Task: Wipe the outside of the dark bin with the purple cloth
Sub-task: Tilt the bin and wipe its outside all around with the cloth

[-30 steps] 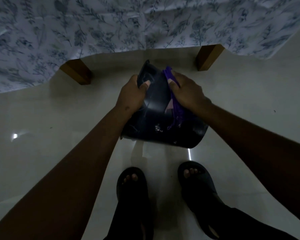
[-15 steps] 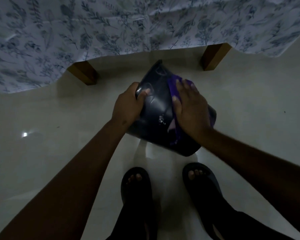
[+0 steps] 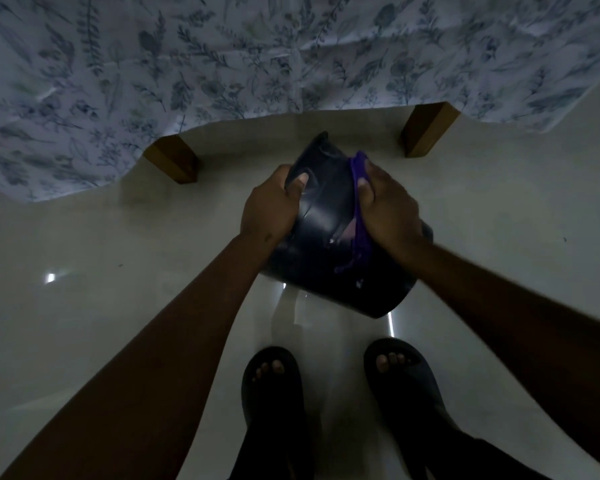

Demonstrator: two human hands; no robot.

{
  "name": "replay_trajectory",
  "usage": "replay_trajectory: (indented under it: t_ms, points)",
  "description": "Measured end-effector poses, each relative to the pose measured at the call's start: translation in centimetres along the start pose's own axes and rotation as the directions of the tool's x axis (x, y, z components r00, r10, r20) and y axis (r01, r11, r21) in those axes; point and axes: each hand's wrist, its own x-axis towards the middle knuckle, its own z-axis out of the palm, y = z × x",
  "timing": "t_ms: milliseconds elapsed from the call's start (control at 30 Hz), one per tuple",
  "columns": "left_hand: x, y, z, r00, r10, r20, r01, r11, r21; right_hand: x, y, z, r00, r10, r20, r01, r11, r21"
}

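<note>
Nearest of all, two feet in dark open-toed sandals (image 3: 271, 389) stand on a pale, glossy tiled floor (image 3: 84, 306); bright streaks of light reflect off it just under the bin and a small glint shows well off to the bin's left. Dim light everywhere.

Just above the feet, the dark bin (image 3: 329, 244) is held off the floor, tipped on its side with its wide end toward the sandals and its narrow end pointing away. What lies inside it cannot be seen from here. The left hand (image 3: 271, 209) grips the bin's left side, fingers curled round it and thumb pressed flat on the shiny wall. The right hand (image 3: 385, 206) is closed over the purple cloth (image 3: 359, 220), pressing it against the bin's right side; a frayed tail of cloth trails down the wall toward the wide end.

Beyond the bin, two wooden legs (image 3: 172, 164) stand on the floor, one to either side of it. Farther back, a pale sheet printed with blue-grey leaves (image 3: 222, 57) hangs over them.
</note>
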Motion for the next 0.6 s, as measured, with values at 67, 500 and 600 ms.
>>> replay_trajectory:
  t_ms: [67, 500, 600]
  points:
    - [0.3, -0.2, 0.0, 1.000, -0.021, 0.002, 0.021, 1.000, 0.009, -5.2, -0.5, 1.2, 0.977, -0.212, -0.026, 0.202, 0.957, -0.210]
    - [0.6, 0.9, 0.2, 0.999, -0.018, -0.040, 0.017, 1.000, -0.008, -1.5, -1.0, 0.1, 0.988, -0.156, -0.012, 0.153, 0.980, -0.131]
    - [1.0, 0.6, 0.4, 0.998, -0.044, -0.038, 0.046, 0.998, 0.040, -2.7, -1.4, 0.5, 0.987, -0.158, 0.003, 0.156, 0.972, -0.178]
